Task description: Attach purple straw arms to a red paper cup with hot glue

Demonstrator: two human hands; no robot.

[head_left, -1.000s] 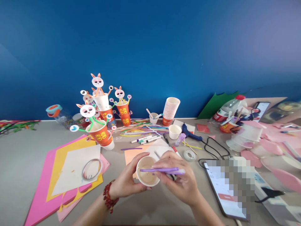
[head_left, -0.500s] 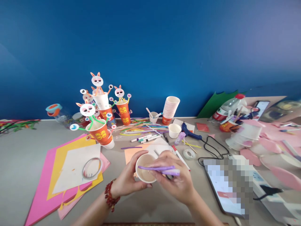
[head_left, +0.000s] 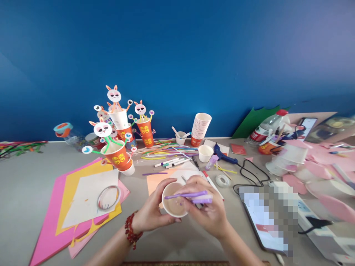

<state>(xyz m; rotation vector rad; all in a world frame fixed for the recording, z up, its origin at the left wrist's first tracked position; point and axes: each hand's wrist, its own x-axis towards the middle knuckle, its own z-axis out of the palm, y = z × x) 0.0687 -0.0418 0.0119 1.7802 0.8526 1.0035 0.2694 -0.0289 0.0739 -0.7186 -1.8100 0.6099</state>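
Observation:
My left hand [head_left: 151,212] is wrapped round a white paper cup [head_left: 173,203], held tilted with its open mouth facing me. My right hand [head_left: 208,208] pinches purple sticks [head_left: 191,195] that lie across the cup's mouth, their left ends over the rim. A red bead bracelet [head_left: 130,231] sits on my left wrist. Both hands hover just above the grey table [head_left: 24,192], in front of a peach sheet of paper [head_left: 155,181].
Pink, yellow and white sheets [head_left: 83,199] with a tape ring [head_left: 108,197] lie at left. Rabbit-faced orange cups [head_left: 119,147], a stack of cups [head_left: 201,129], markers [head_left: 173,162], a glue gun [head_left: 223,155], a tape roll [head_left: 222,181] and a tablet [head_left: 266,221] surround the hands.
The cup and both hands have shifted slightly toward me and the sticks now tilt a little up to the right; my grip on each is unchanged.

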